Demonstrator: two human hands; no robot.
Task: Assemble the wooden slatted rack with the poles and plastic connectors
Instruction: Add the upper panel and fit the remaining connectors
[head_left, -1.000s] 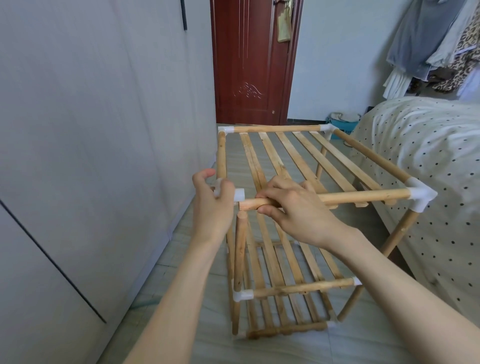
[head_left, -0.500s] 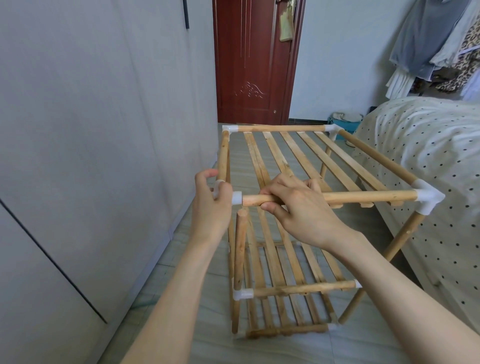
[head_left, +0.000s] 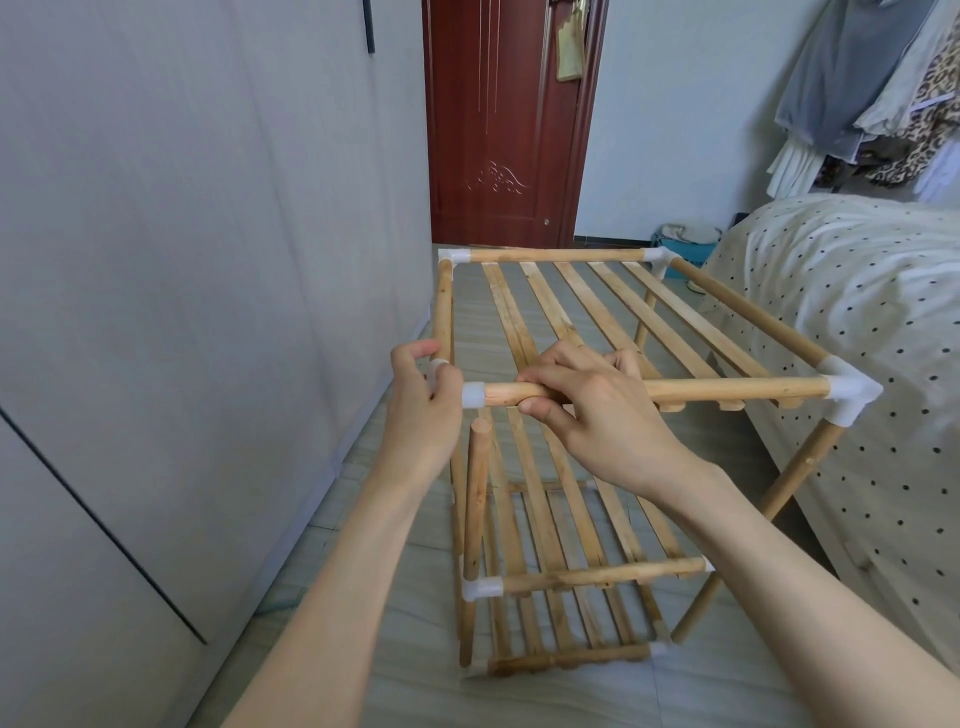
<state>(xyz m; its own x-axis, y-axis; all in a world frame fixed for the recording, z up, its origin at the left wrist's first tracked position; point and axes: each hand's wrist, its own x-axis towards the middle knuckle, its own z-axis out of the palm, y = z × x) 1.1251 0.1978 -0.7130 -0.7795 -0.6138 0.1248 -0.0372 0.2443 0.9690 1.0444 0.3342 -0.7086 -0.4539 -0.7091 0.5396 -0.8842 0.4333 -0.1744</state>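
The wooden slatted rack (head_left: 597, 312) stands on the floor in front of me, with three slatted tiers. My left hand (head_left: 423, 410) grips the white plastic corner connector (head_left: 471, 394) at the near left of the top tier. My right hand (head_left: 587, 405) holds the near top pole (head_left: 737, 388) close to its left end, and that end sits in the connector's socket. The pole's other end is in the near right connector (head_left: 847, 389). Just below, an upright pole (head_left: 478, 493) stands with its top end bare, apart from the connector.
A grey wardrobe (head_left: 182, 312) runs along the left, close to the rack. A bed with a dotted cover (head_left: 857, 312) is on the right, touching distance from the rack. A red door (head_left: 504, 119) is at the far end; clothes (head_left: 883, 88) hang at the upper right.
The near top pole's left end has moved left into the connector's socket; one second ago there was a gap between them and the pole sat slightly lower.
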